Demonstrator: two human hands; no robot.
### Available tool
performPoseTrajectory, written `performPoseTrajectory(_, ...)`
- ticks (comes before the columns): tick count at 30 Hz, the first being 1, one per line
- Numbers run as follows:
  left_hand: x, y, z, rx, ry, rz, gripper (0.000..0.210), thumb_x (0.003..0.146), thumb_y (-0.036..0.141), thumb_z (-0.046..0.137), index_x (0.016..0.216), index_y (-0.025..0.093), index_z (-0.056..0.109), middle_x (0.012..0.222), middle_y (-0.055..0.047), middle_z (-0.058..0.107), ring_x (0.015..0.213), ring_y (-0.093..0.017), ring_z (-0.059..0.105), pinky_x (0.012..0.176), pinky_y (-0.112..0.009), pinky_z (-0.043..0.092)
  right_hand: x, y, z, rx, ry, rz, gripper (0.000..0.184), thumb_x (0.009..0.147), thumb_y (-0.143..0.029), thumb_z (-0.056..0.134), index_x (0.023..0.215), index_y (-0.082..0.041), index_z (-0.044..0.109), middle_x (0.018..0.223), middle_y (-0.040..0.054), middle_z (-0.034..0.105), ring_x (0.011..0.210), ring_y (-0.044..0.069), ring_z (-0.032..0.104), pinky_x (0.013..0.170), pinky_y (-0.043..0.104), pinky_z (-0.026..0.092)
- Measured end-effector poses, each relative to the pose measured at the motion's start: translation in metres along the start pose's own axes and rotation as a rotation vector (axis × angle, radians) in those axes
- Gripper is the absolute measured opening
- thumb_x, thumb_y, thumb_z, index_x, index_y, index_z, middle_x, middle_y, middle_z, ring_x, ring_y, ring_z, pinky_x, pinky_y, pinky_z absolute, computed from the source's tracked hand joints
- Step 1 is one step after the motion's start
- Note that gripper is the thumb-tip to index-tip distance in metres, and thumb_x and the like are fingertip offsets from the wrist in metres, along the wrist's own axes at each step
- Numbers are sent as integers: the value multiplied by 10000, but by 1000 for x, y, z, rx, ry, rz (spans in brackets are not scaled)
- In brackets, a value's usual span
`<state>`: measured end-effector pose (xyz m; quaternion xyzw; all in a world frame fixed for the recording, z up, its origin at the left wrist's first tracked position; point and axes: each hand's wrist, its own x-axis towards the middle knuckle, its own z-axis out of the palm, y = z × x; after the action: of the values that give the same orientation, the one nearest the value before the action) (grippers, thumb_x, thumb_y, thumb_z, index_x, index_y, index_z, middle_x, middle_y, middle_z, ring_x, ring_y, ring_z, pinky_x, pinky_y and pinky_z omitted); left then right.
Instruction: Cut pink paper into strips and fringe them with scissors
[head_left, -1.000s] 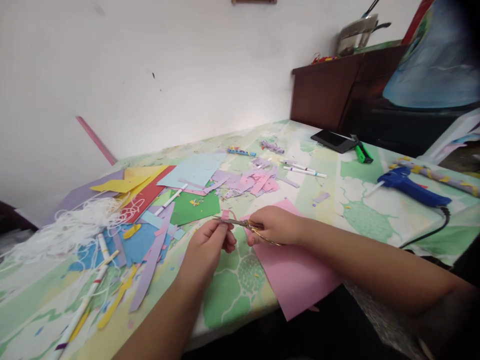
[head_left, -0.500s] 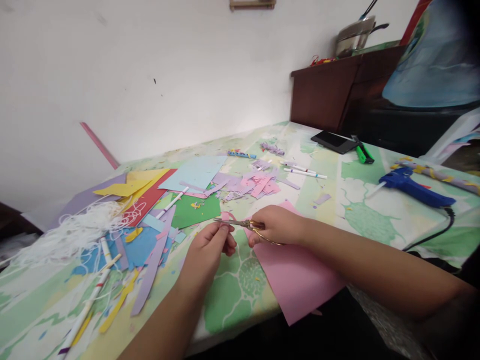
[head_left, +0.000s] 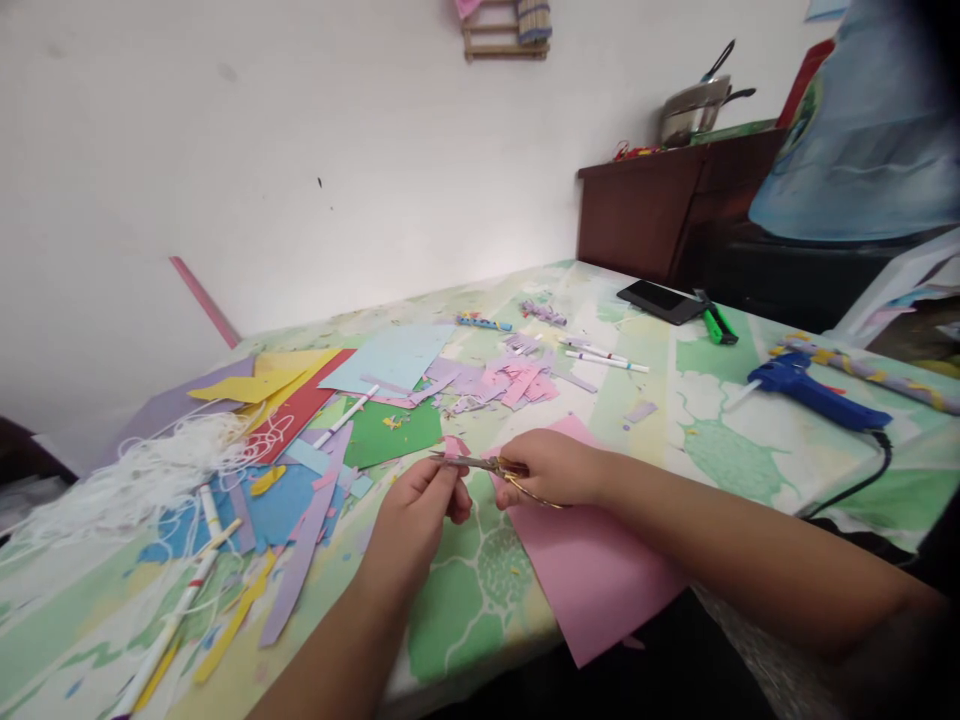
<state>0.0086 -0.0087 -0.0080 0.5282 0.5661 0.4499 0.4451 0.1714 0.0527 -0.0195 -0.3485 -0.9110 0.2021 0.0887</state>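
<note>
A small pink strip [head_left: 454, 446] is pinched between thumb and fingers of the left hand [head_left: 420, 505], the nearer one, above the tabletop [head_left: 457, 590] and in from its near edge. It is crossed by the scissors [head_left: 480, 463], whose long axis is aimed leftward from the right hand [head_left: 551, 468], closed around the handles; whether the blades are parted cannot be told. Below the right hand, a pink sheet [head_left: 592, 570] is left overhanging the near edge.
</note>
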Motion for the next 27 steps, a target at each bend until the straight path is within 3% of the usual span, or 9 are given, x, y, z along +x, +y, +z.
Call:
performPoseTrajectory(11, 0, -1, 0, -5, 53, -21, 161, 701, 312, 427, 683, 174, 508, 481, 51, 494, 444, -77, 449, 465, -198, 374, 0, -1, -1, 20, 20, 46, 472, 598, -630, 402, 569, -164, 471, 478, -32, 438, 453, 71, 355, 424, 192, 205)
performPoseTrajectory(19, 1, -3, -1, -34, -10, -27, 178, 707, 327, 421, 670, 168, 492, 481, 43, 503, 445, -85, 455, 469, -212, 376, 1, 0, -2, 6, 23, 96, 495, 578, -650, 395, 581, -164, 490, 497, -19, 450, 451, 75, 340, 422, 191, 200)
performPoseTrajectory(27, -1, 0, 0, -15, 40, -7, 164, 699, 301, 439, 655, 157, 504, 478, 43, 500, 445, -72, 454, 482, -196, 378, -2, -2, -4, -14, 2, 50, 515, 613, -655, 333, 587, -161, 475, 496, -20, 439, 445, 69, 324, 412, 186, 191)
